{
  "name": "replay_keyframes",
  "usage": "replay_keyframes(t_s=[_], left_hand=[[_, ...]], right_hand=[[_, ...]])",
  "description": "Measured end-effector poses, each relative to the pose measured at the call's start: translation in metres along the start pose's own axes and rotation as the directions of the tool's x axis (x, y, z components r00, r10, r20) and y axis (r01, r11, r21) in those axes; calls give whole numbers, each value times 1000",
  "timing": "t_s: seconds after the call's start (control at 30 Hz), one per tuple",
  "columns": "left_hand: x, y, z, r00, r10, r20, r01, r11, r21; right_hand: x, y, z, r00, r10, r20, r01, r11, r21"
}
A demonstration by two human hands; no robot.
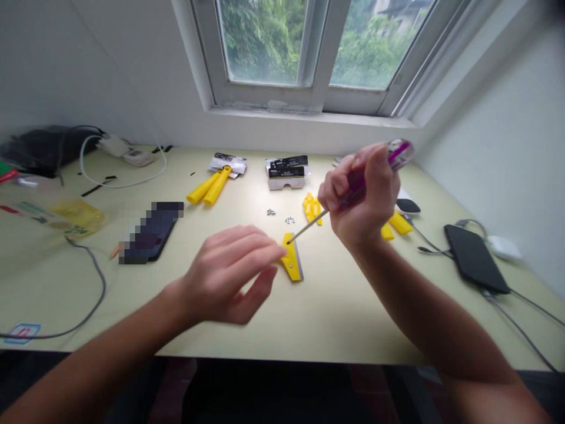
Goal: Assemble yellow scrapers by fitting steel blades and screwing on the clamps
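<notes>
A yellow scraper head [291, 272] with a grey blade along its right side lies on the table. One screw shows in its lower half. My left hand [236, 274] is at its left edge, fingertips against the yellow plastic and thumb curled in below; the fingers cover part of that edge. Wrapped in my right hand [364, 194] is a screwdriver [309, 227] with a clear purple handle. Its shaft slants down left, and the tip meets the upper part of the scraper head. Small screws [271, 212] and small metal nuts [290, 219] lie just beyond.
Yellow handles [216, 187] lie at back left beside small black-and-white boxes [286, 174]. More yellow plastic parts [311, 207] sit behind the screwdriver. A partly pixelated phone [152, 232] is on the left; a black device [475, 258] with cables is on the right. A window [318, 97] is behind.
</notes>
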State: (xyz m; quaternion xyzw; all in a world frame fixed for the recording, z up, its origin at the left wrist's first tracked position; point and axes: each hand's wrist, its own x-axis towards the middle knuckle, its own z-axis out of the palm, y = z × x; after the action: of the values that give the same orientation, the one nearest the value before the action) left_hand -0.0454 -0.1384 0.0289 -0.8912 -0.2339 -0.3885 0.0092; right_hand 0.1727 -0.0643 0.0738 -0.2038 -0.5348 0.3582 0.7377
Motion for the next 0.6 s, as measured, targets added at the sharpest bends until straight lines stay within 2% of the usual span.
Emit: replay_keyframes(t_s=[0.1,0.2,0.37,0.6], left_hand=[[24,-40,40,972,-38,233,4,989,146],[15,-56,59,935,-57,349,-6,985,174],[-3,-52,67,916,-24,401,-42,987,155],[-2,-55,71,910,-4,415,-71,984,165]], right_hand=[[-2,6,1,1000,11,5,-11,1000,-15],[-3,12,-1,1000,8,5,-8,1000,-18],[-3,15,-3,1000,8,25,-7,999,-49],[-5,13,-2,998,-8,65,5,999,54]])
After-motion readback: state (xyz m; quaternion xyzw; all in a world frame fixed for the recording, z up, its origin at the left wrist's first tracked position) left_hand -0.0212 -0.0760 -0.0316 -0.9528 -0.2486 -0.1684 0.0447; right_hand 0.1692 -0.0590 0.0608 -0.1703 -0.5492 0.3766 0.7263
